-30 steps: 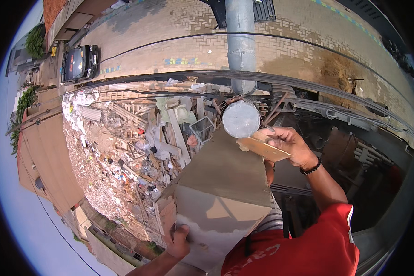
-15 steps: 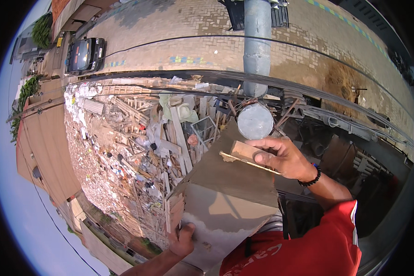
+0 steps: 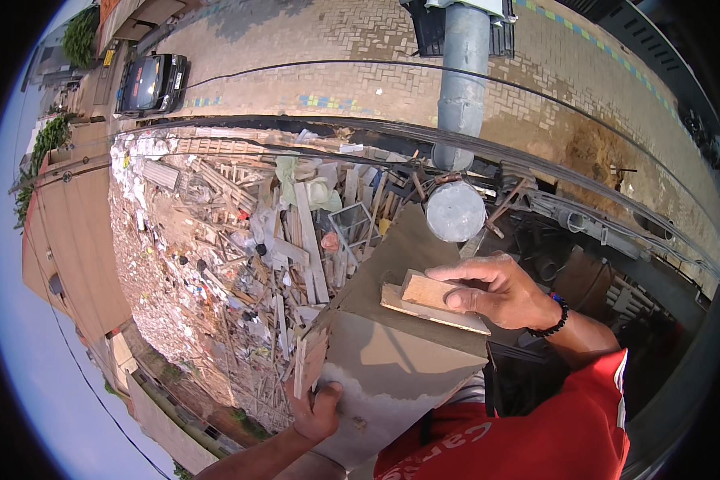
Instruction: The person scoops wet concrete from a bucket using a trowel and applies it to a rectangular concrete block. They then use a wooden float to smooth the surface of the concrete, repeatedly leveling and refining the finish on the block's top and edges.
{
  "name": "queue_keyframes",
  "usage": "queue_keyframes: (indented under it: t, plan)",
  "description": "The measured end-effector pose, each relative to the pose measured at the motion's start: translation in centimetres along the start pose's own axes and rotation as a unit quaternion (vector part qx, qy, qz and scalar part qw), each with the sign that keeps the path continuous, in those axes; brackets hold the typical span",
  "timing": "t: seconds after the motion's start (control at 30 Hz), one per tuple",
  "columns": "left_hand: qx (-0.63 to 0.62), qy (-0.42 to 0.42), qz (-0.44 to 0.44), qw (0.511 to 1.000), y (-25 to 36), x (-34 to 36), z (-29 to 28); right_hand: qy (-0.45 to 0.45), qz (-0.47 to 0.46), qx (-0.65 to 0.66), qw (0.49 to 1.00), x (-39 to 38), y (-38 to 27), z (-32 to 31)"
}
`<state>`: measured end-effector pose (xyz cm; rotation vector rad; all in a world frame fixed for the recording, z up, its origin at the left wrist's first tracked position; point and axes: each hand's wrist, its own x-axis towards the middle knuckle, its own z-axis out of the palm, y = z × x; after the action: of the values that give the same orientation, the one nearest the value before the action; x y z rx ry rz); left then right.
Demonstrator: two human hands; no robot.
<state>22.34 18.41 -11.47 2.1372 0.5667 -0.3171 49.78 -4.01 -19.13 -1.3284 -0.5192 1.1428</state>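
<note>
My right hand (image 3: 504,294) grips the block handle of a wooden plastering float (image 3: 430,301), thumb on the near side. The float lies on or just over the wet grey mortar (image 3: 364,288) on top of a narrow ledge; I cannot tell if it touches. My left hand (image 3: 318,410) is closed round the lower end of a wooden board (image 3: 309,360) at the ledge's left edge. Its thumb shows on the inner side; the other fingers are mostly hidden. Between the hands is a dull grey-brown patch (image 3: 412,344), with a paler dry surface (image 3: 376,416) nearer me.
A round grey-topped bucket or post end (image 3: 455,211) stands beyond the float. Cables (image 3: 536,164) and a thick grey pole (image 3: 462,88) cross ahead. Far below on the left lies rubble with planks (image 3: 310,240). A dark vehicle (image 3: 150,84) is on the paved street.
My right hand has moved the float slightly nearer me and tilted it, so its flat face shows more. My left hand stays on the board. The whole view has shifted a little.
</note>
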Motion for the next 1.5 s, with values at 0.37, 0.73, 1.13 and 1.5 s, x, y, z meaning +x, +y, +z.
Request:
queue_keyframes:
  t: [0.37,0.73,1.13,1.5]
  plan:
    - [0.076,0.000,0.062,0.995,1.0,0.3,-0.4,0.092,0.036,0.050,0.994,0.5,3.7,0.3]
    - [-0.081,-0.009,-0.081,0.993,1.1,0.3,-0.7,0.017,0.088,0.082,0.993,2.2,2.4,0.8]
    - [-0.122,0.052,-0.020,0.991,2.1,1.8,-0.2,0.032,-0.057,0.069,0.995,-1.2,-2.1,-1.1]
    - [-0.071,0.030,-0.003,0.997,2.3,1.8,-0.7,0.093,0.030,-0.027,0.995,1.4,1.8,0.9]
